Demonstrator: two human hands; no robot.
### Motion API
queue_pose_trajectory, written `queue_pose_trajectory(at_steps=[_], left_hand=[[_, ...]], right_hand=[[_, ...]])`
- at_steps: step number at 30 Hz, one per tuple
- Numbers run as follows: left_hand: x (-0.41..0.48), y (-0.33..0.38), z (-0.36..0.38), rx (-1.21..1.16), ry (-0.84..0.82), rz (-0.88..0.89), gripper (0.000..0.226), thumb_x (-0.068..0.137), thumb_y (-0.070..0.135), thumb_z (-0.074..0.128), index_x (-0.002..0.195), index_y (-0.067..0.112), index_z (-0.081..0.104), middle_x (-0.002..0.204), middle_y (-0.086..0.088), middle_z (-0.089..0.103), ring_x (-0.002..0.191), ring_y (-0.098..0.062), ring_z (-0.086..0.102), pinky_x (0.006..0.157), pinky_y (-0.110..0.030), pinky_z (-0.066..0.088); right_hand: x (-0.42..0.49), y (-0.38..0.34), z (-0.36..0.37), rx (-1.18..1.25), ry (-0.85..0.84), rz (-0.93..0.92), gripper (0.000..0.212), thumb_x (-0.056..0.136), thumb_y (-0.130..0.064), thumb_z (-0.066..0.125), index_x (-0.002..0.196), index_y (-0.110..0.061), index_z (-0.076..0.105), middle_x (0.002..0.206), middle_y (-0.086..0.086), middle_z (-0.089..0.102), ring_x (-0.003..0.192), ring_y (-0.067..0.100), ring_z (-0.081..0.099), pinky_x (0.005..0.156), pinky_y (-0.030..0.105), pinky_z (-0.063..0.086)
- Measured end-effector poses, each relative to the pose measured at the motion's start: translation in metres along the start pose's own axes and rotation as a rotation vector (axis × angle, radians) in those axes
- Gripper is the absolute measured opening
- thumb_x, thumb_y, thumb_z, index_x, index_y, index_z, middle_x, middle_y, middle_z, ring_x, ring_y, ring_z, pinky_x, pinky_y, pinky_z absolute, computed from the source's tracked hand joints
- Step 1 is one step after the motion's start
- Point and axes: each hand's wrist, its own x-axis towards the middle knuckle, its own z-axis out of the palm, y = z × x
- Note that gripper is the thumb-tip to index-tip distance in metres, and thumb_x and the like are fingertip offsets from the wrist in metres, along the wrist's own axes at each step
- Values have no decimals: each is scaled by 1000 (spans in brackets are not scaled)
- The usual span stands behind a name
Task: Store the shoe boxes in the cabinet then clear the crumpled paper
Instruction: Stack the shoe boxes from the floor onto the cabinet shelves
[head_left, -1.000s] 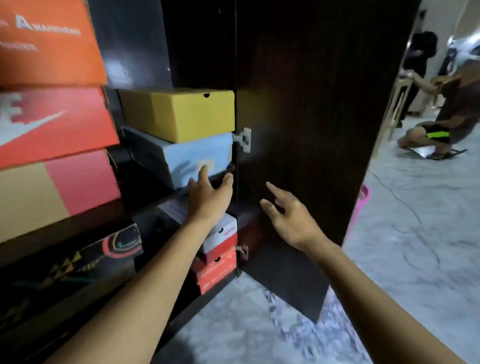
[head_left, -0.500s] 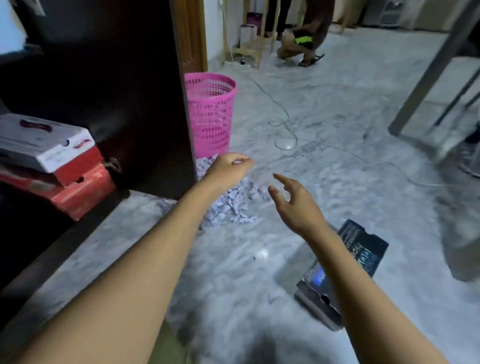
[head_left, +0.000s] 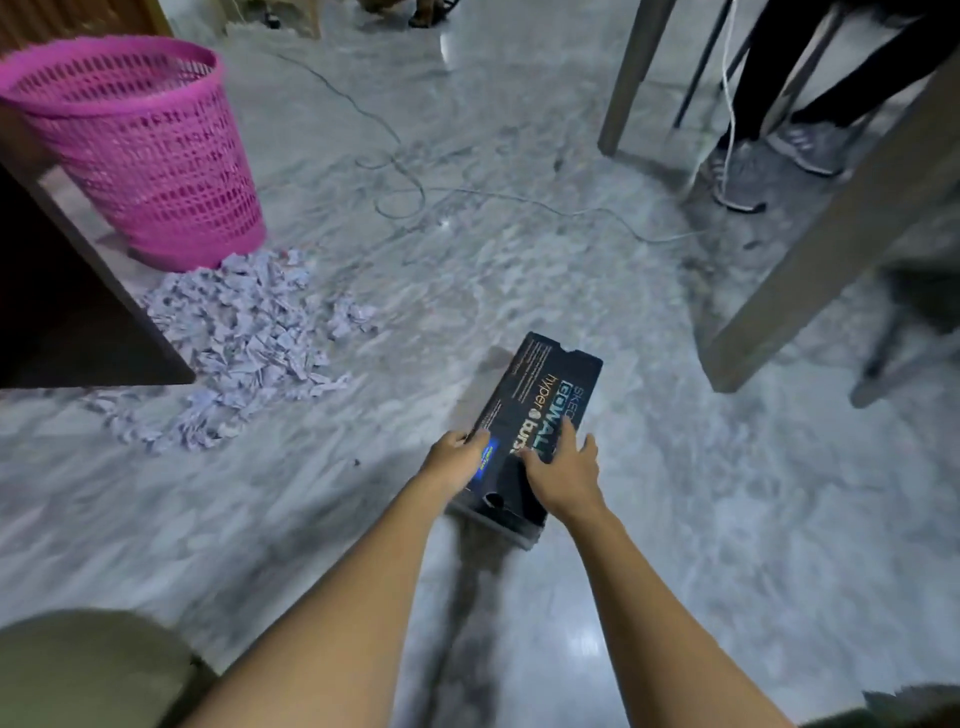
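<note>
- Ok, I see the black shoe box (head_left: 540, 410) lying on the marble floor (head_left: 675, 519), lid up, near end twd me.
- Left hand (head_left: 453, 457) on box's left edge, fingers curled round it, gripping.
- Right hand (head_left: 563, 475) flat on lid, fingers spread, thumb on top; pressing, not clenched.
- Crumpled paper (head_left: 249, 332) piled on floor just beside pink basket (head_left: 140, 150), well apart from box.

Both bare arms are reaching forward and down, the left hand (head_left: 453, 457) curling its fingers inward, the right hand (head_left: 563, 475) lying flat with fingers spread.
</note>
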Motion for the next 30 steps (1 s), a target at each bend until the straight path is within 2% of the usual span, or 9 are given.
queue_pose_trajectory(at_steps=[3,6,9,11,14,19,23,28,30], left_hand=[[5,-17,13,-19,30,-92,55,83,65,52,95,13,68,92,-5,71,83,-23,64,78,-32,51],[16,-32,15,-16,-24,-168,74,70,83,46,100,19,71,99,-3,74,92,-24,68,92,-38,53],[19,-38,15,-80,-88,-220,88,65,91,41,118,26,66,113,4,70,104,-20,64,98,-36,46],[18,-38,19,-170,-162,-208,74,76,84,42,115,26,66,107,5,73,98,-18,68,92,-35,50],[21,-37,21,-268,-179,-192,73,73,77,52,119,22,66,103,-3,77,95,-24,73,96,-45,54],[12,-30,12,-440,-136,-191,73,74,67,66,126,18,54,105,-9,75,92,-27,74,86,-47,58],[4,-12,-8,-507,-38,-138,65,69,62,72,107,18,42,107,-14,68,92,-30,71,85,-49,58],[-19,5,-56,-573,18,-96,88,57,70,76,124,16,56,106,-13,74,97,-32,72,94,-51,54],[-40,15,-84,-585,31,-72,78,63,66,73,122,17,64,108,-12,74,103,-32,70,100,-52,50]], right_hand=[[3,18,7,247,59,42,85,74,-53,61,147,-27,25,139,9,49,126,29,52,101,48,47],[8,36,6,448,102,177,85,88,-48,62,155,-22,16,117,-4,55,107,20,58,96,39,46],[15,52,4,654,-46,247,46,96,-44,56,133,-17,52,116,-2,66,102,20,64,79,30,50],[15,54,6,669,-177,217,42,95,-50,53,113,-16,69,111,2,74,97,20,72,75,30,54],[17,56,13,721,-272,190,66,79,-68,63,121,-18,63,117,4,72,102,21,71,84,36,56],[13,46,12,844,-284,115,37,91,-37,65,124,-22,56,99,-10,75,94,11,72,82,33,55],[12,18,-5,859,-411,-19,40,94,-25,60,134,-26,54,122,1,71,110,20,68,98,41,51],[22,-40,-26,678,-636,-257,43,96,-35,55,138,-40,52,135,-3,63,124,24,60,108,52,42],[17,-70,-30,630,-703,-276,50,89,-46,62,137,-46,51,135,-5,63,124,24,61,110,58,38]])
